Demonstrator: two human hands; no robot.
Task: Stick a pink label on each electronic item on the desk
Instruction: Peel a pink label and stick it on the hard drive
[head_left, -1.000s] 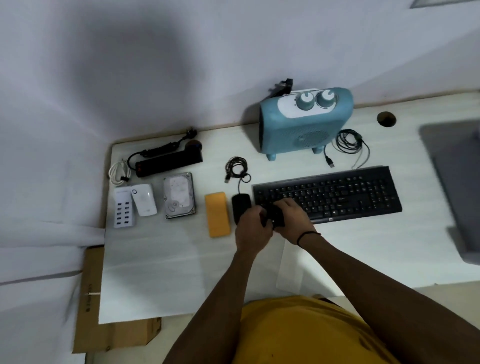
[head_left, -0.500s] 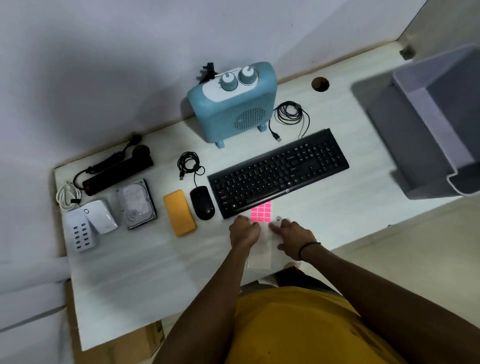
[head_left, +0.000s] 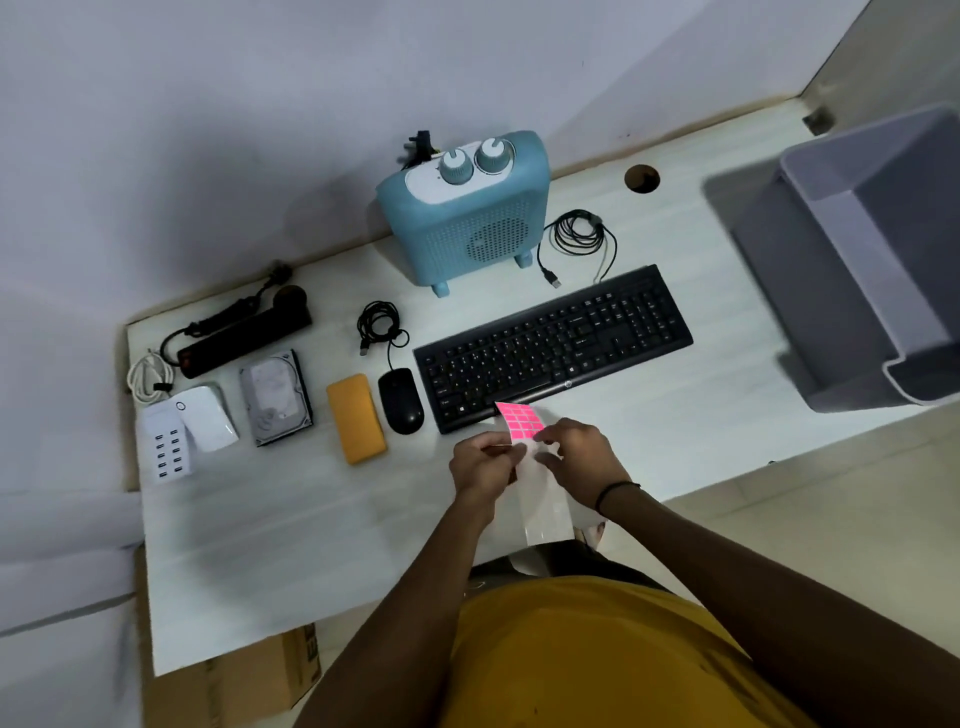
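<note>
Your left hand (head_left: 480, 465) pinches the white backing sheet of pink square labels (head_left: 521, 422) | your right hand (head_left: 579, 457) pinches its other edge | sheet above the white desk (head_left: 311, 519), just before the black keyboard (head_left: 553, 345).

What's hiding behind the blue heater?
Behind the blue fan heater a black plug or clip pokes up against the wall. The heater's body covers the rest, so any cord or desk edge behind it is hidden.

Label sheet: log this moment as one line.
phase: peeling | left hand: holds label sheet | right hand: pinches sheet | keyboard: no label seen
</note>
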